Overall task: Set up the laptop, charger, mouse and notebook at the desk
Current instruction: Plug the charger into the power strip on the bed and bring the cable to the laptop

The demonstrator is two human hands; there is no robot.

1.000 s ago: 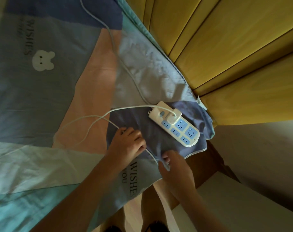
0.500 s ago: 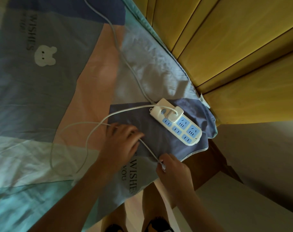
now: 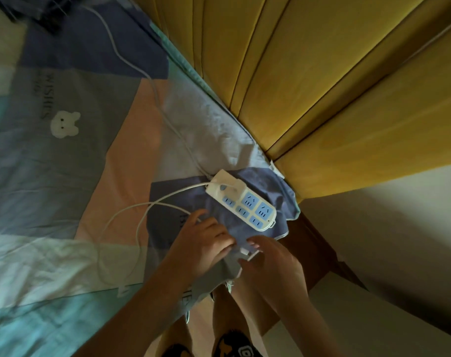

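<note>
- Over the near corner of the bed, my left hand (image 3: pixel 203 243) has its fingers curled down onto the thin white charger cable (image 3: pixel 131 215), gripping it against the sheet just beside my right hand.
- My right hand (image 3: pixel 270 261) pinches the cable's free end, a small white connector tip (image 3: pixel 244 251), between thumb and fingertips; the two hands are almost touching.
- From my left hand the charger cable runs out to the left in loose loops across the sheet, then comes back to a white charger plug (image 3: pixel 236 188) seated in the top of the power strip.
- That white power strip (image 3: pixel 241 200) with blue sockets lies just beyond my fingers on a dark blue patch of the sheet, tilted diagonally, close to the bed's corner.
- A thicker white cord (image 3: pixel 152 81) leaves the strip's far end and runs up across the bed toward the top left.
- Everything lies on a patchwork bedsheet (image 3: pixel 64 176) of blue, grey, peach and mint panels, with a white bear print (image 3: pixel 64 124) and printed lettering.
- Along the bed's right edge stands a yellow padded headboard (image 3: pixel 322 86).
- At the top left corner something dark lies on the sheet, too blurred to name.
- Below my hands I see my bare legs and patterned slippers (image 3: pixel 234 346) on the floor.
</note>
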